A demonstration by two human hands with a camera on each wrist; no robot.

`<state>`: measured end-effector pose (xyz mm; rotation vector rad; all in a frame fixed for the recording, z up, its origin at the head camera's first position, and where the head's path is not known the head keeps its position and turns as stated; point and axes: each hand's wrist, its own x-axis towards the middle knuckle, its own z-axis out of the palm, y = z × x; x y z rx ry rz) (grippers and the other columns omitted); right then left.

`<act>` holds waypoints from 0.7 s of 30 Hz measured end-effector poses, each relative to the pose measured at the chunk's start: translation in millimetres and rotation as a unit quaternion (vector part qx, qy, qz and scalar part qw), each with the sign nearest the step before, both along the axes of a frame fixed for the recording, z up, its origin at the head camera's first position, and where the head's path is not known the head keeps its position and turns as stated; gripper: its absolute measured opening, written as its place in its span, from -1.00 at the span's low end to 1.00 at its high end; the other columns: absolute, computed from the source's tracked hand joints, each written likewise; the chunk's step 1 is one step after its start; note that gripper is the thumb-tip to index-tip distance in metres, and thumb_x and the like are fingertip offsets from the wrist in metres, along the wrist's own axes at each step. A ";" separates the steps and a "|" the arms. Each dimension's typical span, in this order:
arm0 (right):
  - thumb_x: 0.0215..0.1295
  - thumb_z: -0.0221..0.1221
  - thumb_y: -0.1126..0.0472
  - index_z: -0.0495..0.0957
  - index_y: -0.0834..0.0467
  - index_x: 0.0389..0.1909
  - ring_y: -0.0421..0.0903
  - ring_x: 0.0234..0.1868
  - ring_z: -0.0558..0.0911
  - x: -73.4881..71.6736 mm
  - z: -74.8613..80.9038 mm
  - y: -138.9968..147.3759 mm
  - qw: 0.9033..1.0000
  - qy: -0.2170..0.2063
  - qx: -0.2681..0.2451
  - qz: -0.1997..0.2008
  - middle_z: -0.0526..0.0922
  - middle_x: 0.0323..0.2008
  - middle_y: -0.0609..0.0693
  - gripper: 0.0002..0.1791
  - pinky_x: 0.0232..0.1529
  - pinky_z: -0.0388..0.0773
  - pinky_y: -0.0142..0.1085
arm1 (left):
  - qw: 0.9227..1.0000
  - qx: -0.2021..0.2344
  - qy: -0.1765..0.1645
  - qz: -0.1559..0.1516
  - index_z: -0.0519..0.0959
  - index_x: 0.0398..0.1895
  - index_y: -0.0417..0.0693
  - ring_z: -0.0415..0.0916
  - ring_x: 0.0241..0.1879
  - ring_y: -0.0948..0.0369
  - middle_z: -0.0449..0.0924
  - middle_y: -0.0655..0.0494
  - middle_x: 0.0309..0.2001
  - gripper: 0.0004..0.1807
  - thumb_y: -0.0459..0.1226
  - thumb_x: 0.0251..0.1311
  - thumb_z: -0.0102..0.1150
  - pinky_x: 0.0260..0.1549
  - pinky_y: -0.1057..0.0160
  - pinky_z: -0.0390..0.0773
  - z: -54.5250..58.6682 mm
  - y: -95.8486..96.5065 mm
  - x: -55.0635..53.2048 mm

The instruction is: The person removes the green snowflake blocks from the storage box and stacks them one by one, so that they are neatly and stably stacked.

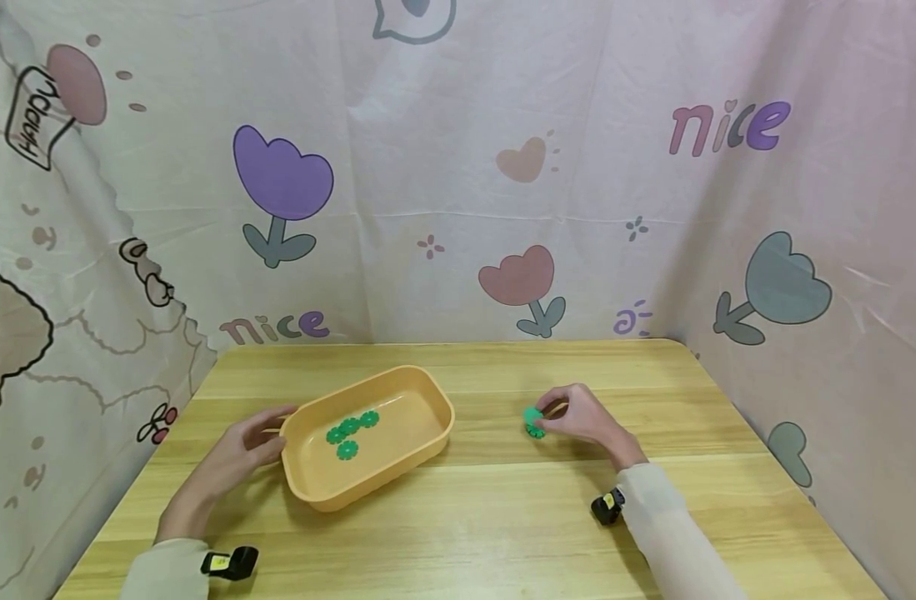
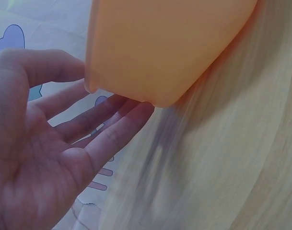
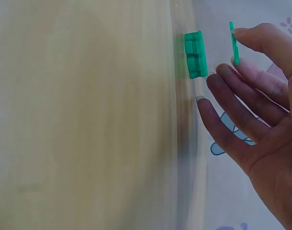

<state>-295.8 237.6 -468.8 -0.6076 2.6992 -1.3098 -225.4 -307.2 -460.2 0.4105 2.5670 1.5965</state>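
Observation:
My left hand (image 1: 235, 452) holds the left end of a yellow-orange plastic tray (image 1: 408, 417), thumb and fingers at its rim. In the left wrist view the fingers reach below the tray's wall (image 2: 150, 52). Several green flower-shaped discs (image 1: 347, 450) lie inside, toward the left end. To the right of the tray, my right hand (image 1: 583, 417) pinches one thin green disc (image 3: 234, 45) by its edges between thumb and finger. Close below it a short stack of the same green discs (image 3: 195, 55) stands on the table, just beside the fingertips.
A light wood-grain table (image 1: 495, 517) carries everything. Behind it and along both sides hangs a pale printed cloth (image 1: 397, 275) with flowers and lettering. Each wrist wears a small black camera, one by the left sleeve (image 1: 165, 571), one by the right sleeve (image 1: 671, 533).

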 end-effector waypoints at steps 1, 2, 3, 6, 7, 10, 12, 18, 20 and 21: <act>-0.01 0.41 0.15 0.65 0.14 -0.30 -0.06 -0.27 0.69 -0.1 -0.1 0.6 1.000 0.000 0.005 -0.002 0.70 -0.32 0.04 -0.75 -0.26 0.65 -0.46 | 1.000 0.001 -0.002 0.000 0.18 0.40 -0.22 0.49 0.01 0.47 0.30 -0.38 0.26 -0.40 -0.29 0.33 0.04 -0.08 0.45 0.60 -0.1 0.0 0.0; -0.01 0.41 0.14 0.65 0.13 -0.30 -0.07 -0.27 0.69 -0.3 -0.1 1.2 1.000 0.001 0.009 -0.003 0.70 -0.32 0.04 -0.75 -0.26 0.65 -0.46 | 1.000 0.002 -0.003 0.001 0.18 0.40 -0.22 0.49 0.01 0.47 0.30 -0.38 0.26 -0.40 -0.29 0.33 0.04 -0.08 0.44 0.60 -0.2 -0.1 0.0; -0.01 0.42 0.14 0.65 0.13 -0.30 -0.08 -0.27 0.69 -0.3 0.1 1.6 1.000 0.001 0.013 -0.004 0.70 -0.32 0.03 -0.75 -0.25 0.65 -0.47 | 1.000 0.002 -0.004 0.001 0.18 0.40 -0.22 0.49 0.01 0.47 0.29 -0.38 0.26 -0.40 -0.29 0.33 0.05 -0.08 0.44 0.60 -0.3 -0.2 0.1; -0.01 0.42 0.13 0.66 0.13 -0.30 -0.09 -0.28 0.69 -1.1 -0.5 2.9 1.000 0.007 0.023 -0.002 0.71 -0.33 0.02 -0.75 -0.25 0.65 -0.46 | 1.000 -0.001 -0.001 0.001 0.18 0.40 -0.22 0.49 0.01 0.48 0.30 -0.37 0.26 -0.40 -0.28 0.33 0.05 -0.08 0.45 0.60 -0.6 -0.7 -0.1; -0.02 0.42 0.13 0.66 0.12 -0.31 -0.10 -0.28 0.69 -1.4 -1.0 3.2 1.000 0.007 0.026 -0.002 0.71 -0.33 0.01 -0.75 -0.25 0.65 -0.46 | 1.000 -0.003 0.001 0.001 0.18 0.40 -0.22 0.49 0.00 0.48 0.30 -0.37 0.26 -0.40 -0.27 0.33 0.05 -0.09 0.45 0.59 -0.6 -0.9 -0.1; -0.02 0.42 0.13 0.66 0.12 -0.31 -0.10 -0.29 0.68 -3.0 -2.7 4.4 0.999 0.012 0.032 0.003 0.71 -0.34 0.00 -0.75 -0.26 0.65 -0.45 | 1.000 -0.006 0.005 0.001 0.18 0.40 -0.22 0.49 0.00 0.48 0.31 -0.36 0.25 -0.40 -0.27 0.34 0.05 -0.09 0.46 0.59 -0.7 -1.3 -0.3; -0.01 0.42 0.12 0.67 0.10 -0.32 -0.11 -0.30 0.68 -4.2 -4.2 5.6 0.999 0.012 0.035 0.005 0.72 -0.34 -0.01 -0.76 -0.26 0.64 -0.46 | 1.000 -0.006 0.005 0.000 0.18 0.40 -0.21 0.50 0.00 0.46 0.32 -0.37 0.25 -0.40 -0.27 0.34 0.05 -0.09 0.45 0.59 -0.6 -1.0 -0.2; 0.00 0.41 0.10 0.66 0.09 -0.32 -0.13 -0.31 0.68 -6.3 -7.0 9.8 0.999 0.017 0.036 0.016 0.72 -0.34 -0.02 -0.76 -0.26 0.64 -0.46 | 1.000 -0.003 -0.001 0.004 0.19 0.40 -0.19 0.53 0.01 0.39 0.34 -0.36 0.23 -0.41 -0.27 0.33 0.05 -0.09 0.44 0.60 0.1 0.1 -0.2; 0.00 0.41 0.10 0.66 0.09 -0.31 -0.14 -0.30 0.68 -6.8 -7.1 10.3 0.999 0.015 0.038 0.017 0.72 -0.34 -0.03 -0.76 -0.26 0.64 -0.46 | 1.000 -0.005 -0.001 0.004 0.19 0.40 -0.19 0.52 0.01 0.39 0.33 -0.35 0.24 -0.41 -0.27 0.34 0.05 -0.09 0.45 0.60 0.2 0.2 -0.3; 0.00 0.41 0.10 0.66 0.09 -0.31 -0.14 -0.30 0.68 -6.9 -7.0 10.5 0.999 0.013 0.039 0.017 0.72 -0.34 -0.03 -0.76 -0.25 0.64 -0.46 | 1.000 -0.006 -0.001 0.004 0.19 0.40 -0.19 0.52 0.01 0.40 0.33 -0.35 0.24 -0.41 -0.27 0.34 0.04 -0.09 0.45 0.60 0.2 0.1 -0.4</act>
